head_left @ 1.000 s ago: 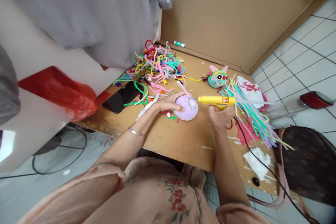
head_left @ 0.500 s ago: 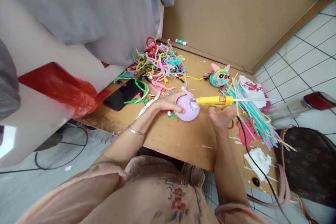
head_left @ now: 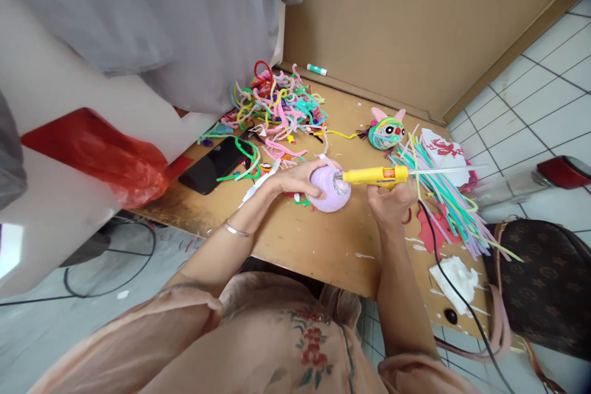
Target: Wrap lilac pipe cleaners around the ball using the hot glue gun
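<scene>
My left hand (head_left: 300, 180) is closed around the side of a lilac ball (head_left: 330, 196) wound with fuzzy pipe cleaner. A lilac end sticks up from the ball's top. In my right hand (head_left: 390, 200) is a yellow hot glue gun (head_left: 376, 176), gripped by its handle, which my fingers mostly hide. The gun's nozzle points left and meets the ball's right side; whether it touches the surface I cannot tell. A clear glue stick (head_left: 446, 170) juts out of the gun's back end. The ball is held just above the wooden table (head_left: 305, 252).
Tangled pipe cleaners (head_left: 281, 101) lie at the back left beside a black phone (head_left: 215, 165). A finished-looking animal ball (head_left: 386, 130) with eyes and pink ears sits at the back right. Straight pipe cleaners (head_left: 447, 197), a white cloth (head_left: 456, 283), the black cord (head_left: 455, 295) and a brown bag (head_left: 540, 283) are at right.
The view has shifted slightly. The glue gun is tilted a little, its glue stick end somewhat higher. Both hands keep their grips, with the nozzle still at the ball.
</scene>
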Demonstrator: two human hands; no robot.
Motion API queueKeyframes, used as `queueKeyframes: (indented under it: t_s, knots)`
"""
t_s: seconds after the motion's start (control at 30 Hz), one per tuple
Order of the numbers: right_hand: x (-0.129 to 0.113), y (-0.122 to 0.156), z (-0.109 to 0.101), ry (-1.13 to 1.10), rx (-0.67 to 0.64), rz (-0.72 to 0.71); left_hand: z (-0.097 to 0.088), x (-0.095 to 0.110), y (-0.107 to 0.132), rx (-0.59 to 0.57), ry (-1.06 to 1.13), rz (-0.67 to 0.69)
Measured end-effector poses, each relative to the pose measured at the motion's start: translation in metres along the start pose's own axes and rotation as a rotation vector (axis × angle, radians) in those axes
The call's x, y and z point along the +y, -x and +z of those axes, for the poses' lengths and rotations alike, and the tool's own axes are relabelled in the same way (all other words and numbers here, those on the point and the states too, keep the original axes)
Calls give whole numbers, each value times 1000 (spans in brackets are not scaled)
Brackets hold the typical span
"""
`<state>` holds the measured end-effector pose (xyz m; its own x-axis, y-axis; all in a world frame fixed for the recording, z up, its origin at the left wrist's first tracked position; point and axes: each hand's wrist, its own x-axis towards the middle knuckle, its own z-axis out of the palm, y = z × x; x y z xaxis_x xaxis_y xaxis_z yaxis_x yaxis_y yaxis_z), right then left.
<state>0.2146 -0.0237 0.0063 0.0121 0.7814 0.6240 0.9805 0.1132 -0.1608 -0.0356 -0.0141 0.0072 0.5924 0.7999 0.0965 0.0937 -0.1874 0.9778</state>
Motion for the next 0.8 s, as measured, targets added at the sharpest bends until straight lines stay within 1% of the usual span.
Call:
queueKeyframes:
  t_s: [0.13,0.23,0.4,0.6,0.8]
  knots:
    - [0,1,-1,9,0,-8,1,2,1,-6,3,-22]
    - [1,1,-1,18,21,-14,1,3,1,1,3,-2]
    - [0,0,-3,6,5,-10,1,3,1,-13,3,-7]
    - [-2,-1,-6,54,46,-20,1,3,1,-5,6,10]
    - [-4,0,-10,52,-15,-20,1,3,1,-8,27,4]
